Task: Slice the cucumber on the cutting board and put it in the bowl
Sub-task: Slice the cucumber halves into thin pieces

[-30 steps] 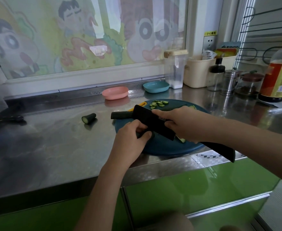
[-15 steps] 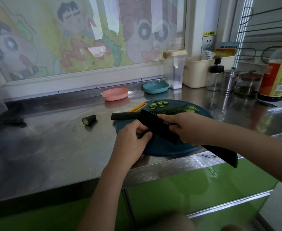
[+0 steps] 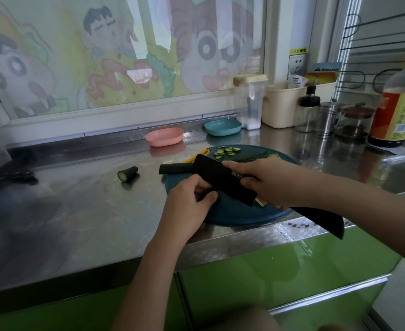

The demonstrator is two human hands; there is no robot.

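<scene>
Left hand (image 3: 187,204): fingers curled, pinching the cucumber piece (image 3: 260,202) on the board. Only its cut end shows past the blade.
Right hand (image 3: 266,182): wrapped round the black knife (image 3: 220,177) where blade meets handle. The blade is tilted over the cucumber piece.
Cutting board (image 3: 232,213): round, dark teal, its near rim close to the near edge of the steel counter (image 3: 77,211). The knife handle overhangs that edge.
Cucumber slices (image 3: 226,150): small heap on the board's far side.
Dark cucumber length (image 3: 175,168): pokes past the board's left rim.
Open room: bare steel left of the board, except for a cucumber stub (image 3: 128,173).
Writing: "BUCK", partly covered, on the blade. Yellow sticker (image 3: 298,50) reads 小心触电.
Bowls: pink bowl (image 3: 165,136) and blue bowl (image 3: 223,127), far of the board, apart.
Far right: clear canister (image 3: 249,101), cream basket (image 3: 282,106), sauce bottle (image 3: 397,103) with unreadable label.
</scene>
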